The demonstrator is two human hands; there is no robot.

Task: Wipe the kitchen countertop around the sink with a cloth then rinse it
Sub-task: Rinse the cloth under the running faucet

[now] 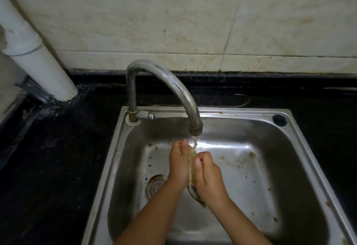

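Steel sink (301, 140) fills the lower centre and right of the frame, set into a black countertop (58, 148) that runs along the left and across the back. A curved tap (173, 88) rises from the sink's upper left corner and arches right, its spout ending just above the hands, with a thin stream of water (195, 144) falling from it.

Both hands meet at the centre of the frame, over the basin. The left hand (179, 161) has its fingers pressed flat against the cloth (191, 167); the right hand (207, 175) has its fingers curled closed around it from the other side. The cloth, a pale tan strip, is squeezed between the two palms, its top edge touching the water stream.

A round drain (154, 184) lies in the basin floor to the left of the wrists, and brown specks dot the basin. A white pipe (36, 51) slants down the upper left of the frame to the countertop. Stained pale tiles (173, 16) cover the wall across the top.
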